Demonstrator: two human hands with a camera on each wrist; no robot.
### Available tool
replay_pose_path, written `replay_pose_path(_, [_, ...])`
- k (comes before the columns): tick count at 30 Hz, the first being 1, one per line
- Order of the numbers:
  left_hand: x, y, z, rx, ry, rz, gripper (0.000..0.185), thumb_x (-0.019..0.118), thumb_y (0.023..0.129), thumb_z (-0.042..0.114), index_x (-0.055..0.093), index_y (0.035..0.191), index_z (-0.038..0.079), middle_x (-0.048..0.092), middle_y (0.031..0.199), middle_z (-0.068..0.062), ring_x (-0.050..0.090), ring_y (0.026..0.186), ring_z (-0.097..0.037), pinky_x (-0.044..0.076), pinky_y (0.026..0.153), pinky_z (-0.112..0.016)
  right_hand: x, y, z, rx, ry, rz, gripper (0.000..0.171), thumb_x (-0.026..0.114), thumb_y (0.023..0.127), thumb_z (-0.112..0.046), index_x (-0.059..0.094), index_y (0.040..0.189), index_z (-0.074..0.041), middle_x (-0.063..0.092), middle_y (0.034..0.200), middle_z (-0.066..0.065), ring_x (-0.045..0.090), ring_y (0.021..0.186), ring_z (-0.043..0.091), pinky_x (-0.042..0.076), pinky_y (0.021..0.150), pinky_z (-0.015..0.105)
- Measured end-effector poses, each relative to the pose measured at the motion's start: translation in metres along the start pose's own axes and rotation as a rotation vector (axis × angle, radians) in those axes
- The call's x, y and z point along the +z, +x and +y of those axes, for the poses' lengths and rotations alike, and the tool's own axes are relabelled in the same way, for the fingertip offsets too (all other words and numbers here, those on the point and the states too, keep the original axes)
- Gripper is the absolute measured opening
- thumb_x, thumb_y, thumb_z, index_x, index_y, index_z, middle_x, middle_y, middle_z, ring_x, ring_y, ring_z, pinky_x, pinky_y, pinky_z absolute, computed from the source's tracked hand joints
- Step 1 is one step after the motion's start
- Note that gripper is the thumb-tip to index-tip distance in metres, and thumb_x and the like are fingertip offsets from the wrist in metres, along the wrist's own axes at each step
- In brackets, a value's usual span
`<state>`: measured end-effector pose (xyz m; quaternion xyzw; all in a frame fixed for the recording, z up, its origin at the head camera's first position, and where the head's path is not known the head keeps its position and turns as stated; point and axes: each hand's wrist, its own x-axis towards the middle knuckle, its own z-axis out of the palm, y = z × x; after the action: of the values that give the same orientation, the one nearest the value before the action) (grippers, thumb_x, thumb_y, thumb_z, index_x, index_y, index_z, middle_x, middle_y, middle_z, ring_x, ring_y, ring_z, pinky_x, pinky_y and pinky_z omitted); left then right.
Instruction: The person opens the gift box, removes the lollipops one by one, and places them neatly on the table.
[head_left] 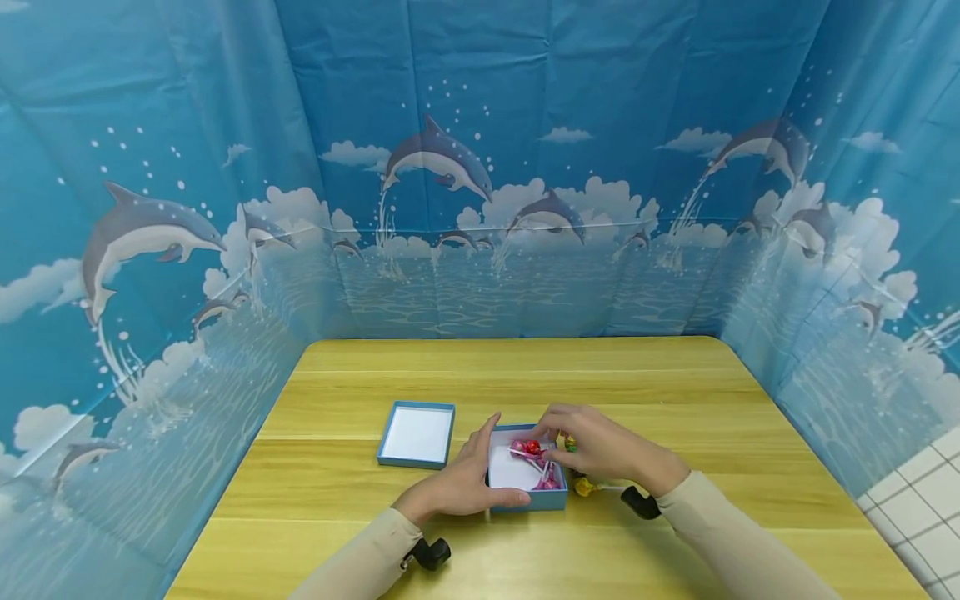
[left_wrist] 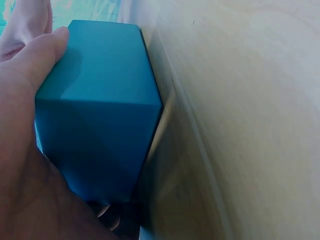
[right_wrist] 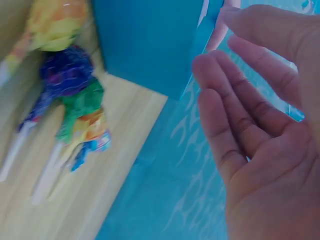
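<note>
A blue box [head_left: 542, 501] with a white inside stands uncovered on the table. My left hand [head_left: 463, 483] grips its left side, the thumb along the front wall and the fingers stretched toward the back corner. Inside, toward the right, lie several pink-wrapped lollipops [head_left: 550, 482] and a red one [head_left: 532, 447]. My right hand [head_left: 600, 444] hangs over the box's right rim, fingertips above the sweets. In the right wrist view its fingers [right_wrist: 235, 120] are loosely bent beside the blue wall [right_wrist: 145, 45], with nothing visible between them.
Right of the box lie more lollipops: a yellow one [head_left: 584, 487], a purple one [right_wrist: 67, 70] and a green one [right_wrist: 86, 97], some partly hidden under my right hand in the head view. The shallow blue lid [head_left: 417, 432] lies white inside up, left of the box. A dolphin-printed curtain [head_left: 480, 292] surrounds the wooden table [head_left: 337, 492].
</note>
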<state>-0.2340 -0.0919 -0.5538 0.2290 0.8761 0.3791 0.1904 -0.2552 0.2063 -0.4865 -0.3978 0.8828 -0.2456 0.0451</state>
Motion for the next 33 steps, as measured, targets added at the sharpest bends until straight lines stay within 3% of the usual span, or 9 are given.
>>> replay_pose_path(6, [0.001,0.000,-0.001,0.003,-0.019,-0.005,0.136,0.078,0.100,0.079,-0.013,0.188,0.029,0.007,0.197,-0.023,0.016,0.182,-0.052,0.034,0.137,-0.077,0.001,0.019,-0.005,-0.027,0.036,-0.080,0.030,0.082,0.110,-0.012,0.081,0.139,-0.005,0.082,0.131,0.012,0.081,0.112,0.025,0.070,0.097,0.049])
replay_pose_path(18, [0.000,-0.002,-0.001,0.012,-0.039,-0.007,0.135,0.080,0.100,0.077,-0.016,0.187,0.039,0.005,0.196,-0.024,0.014,0.182,-0.052,0.036,0.136,-0.077,0.005,0.038,-0.011,-0.022,0.029,-0.186,0.035,0.085,0.108,-0.009,0.080,0.141,-0.001,0.085,0.128,0.014,0.084,0.107,0.022,0.071,0.093,0.038])
replay_pose_path(26, [0.000,-0.001,-0.003,0.034,-0.041,-0.007,0.135,0.080,0.100,0.077,-0.017,0.186,0.041,0.007,0.197,-0.022,0.021,0.181,-0.049,0.039,0.134,-0.075,0.013,0.050,-0.017,0.015,0.002,-0.273,0.032,0.088,0.106,-0.009,0.084,0.137,-0.005,0.085,0.111,0.005,0.070,0.087,-0.002,0.061,0.081,0.021])
replay_pose_path(30, [-0.001,-0.001,-0.004,0.043,-0.043,-0.014,0.134,0.080,0.101,0.075,-0.018,0.186,0.039,0.008,0.196,-0.022,0.022,0.180,-0.050,0.041,0.133,-0.074,0.016,0.057,-0.018,-0.017,-0.026,-0.295,0.026,0.090,0.103,-0.009,0.086,0.129,-0.009,0.080,0.101,0.000,0.058,0.077,-0.002,0.053,0.074,0.020])
replay_pose_path(33, [0.000,-0.001,-0.004,0.043,-0.039,-0.019,0.135,0.080,0.101,0.075,-0.019,0.186,0.039,0.006,0.196,-0.022,0.019,0.181,-0.051,0.041,0.134,-0.074,0.018,0.063,-0.019,-0.037,-0.021,-0.324,0.028,0.092,0.102,-0.008,0.086,0.129,-0.009,0.082,0.104,0.001,0.061,0.078,-0.001,0.054,0.074,0.019])
